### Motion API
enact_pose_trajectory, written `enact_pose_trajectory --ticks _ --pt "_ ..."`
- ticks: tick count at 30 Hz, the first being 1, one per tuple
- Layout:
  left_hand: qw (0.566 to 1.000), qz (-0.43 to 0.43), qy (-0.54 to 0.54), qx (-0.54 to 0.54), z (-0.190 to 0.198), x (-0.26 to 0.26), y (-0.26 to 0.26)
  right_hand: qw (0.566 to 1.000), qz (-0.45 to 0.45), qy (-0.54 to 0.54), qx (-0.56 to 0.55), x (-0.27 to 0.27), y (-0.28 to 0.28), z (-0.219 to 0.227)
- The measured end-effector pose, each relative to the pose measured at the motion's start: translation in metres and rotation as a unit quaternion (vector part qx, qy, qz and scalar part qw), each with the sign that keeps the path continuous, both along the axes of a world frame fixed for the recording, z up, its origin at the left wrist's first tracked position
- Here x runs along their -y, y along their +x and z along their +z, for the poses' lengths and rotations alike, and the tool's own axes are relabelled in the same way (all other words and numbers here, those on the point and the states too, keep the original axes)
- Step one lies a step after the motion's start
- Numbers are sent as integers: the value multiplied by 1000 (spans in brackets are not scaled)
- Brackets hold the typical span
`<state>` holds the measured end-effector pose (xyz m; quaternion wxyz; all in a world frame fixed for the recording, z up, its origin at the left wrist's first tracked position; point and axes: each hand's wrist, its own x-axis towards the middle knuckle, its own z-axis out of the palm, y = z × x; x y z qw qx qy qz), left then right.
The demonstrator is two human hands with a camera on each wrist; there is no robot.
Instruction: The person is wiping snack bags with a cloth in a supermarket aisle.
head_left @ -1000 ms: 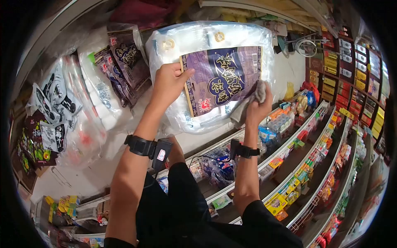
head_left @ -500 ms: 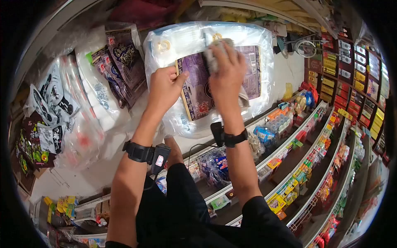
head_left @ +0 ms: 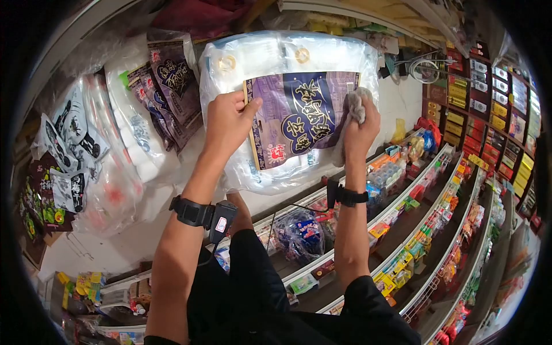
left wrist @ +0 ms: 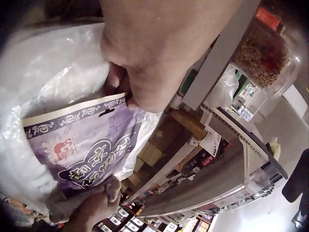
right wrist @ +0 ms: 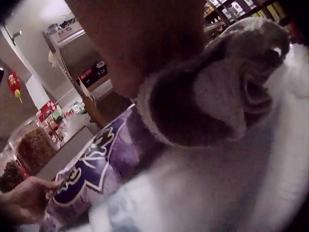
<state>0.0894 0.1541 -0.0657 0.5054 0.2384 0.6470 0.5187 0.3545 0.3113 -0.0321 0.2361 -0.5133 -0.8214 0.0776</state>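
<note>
A flat purple printed food bag [head_left: 299,118] lies over a large clear-plastic-wrapped white pack [head_left: 253,60]. My left hand [head_left: 230,119] pinches the bag's left edge between thumb and fingers, as the left wrist view also shows at the bag's pale top strip. In my right hand [head_left: 362,126] is a bunched grey cloth [head_left: 355,106], held at the bag's right edge. Close up in the right wrist view, the cloth [right wrist: 217,96] hangs in folds below the hand, over the white pack. Gold characters on the bag's dark panel show between the hands.
More purple bags [head_left: 175,75] lie left of the pack, beside white plastic-wrapped packs [head_left: 135,123] and black-and-white bags [head_left: 75,135]. Below and right run shelf rows of small colourful packets [head_left: 414,247]. Cabinets of boxes [head_left: 477,115] stand at the far right.
My right hand swept the cloth from the bag's right edge across to its middle, then back to the right edge. My left hand keeps its pinch on the left edge.
</note>
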Motion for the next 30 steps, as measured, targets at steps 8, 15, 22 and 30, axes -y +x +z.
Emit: enact_pose_trajectory --ticks 8,15,22,30 --pt "1000 13 -1 16 -6 -3 5 996 42 -16 77 94 44 11" --pt "996 -27 83 36 2 62 -23 982 59 -129 123 194 52 23" --pt "888 379 50 256 10 227 -98 971 104 -199 77 288 0 12" --pt "866 492 37 79 -50 272 -113 942 166 -291 33 325 -62 4"
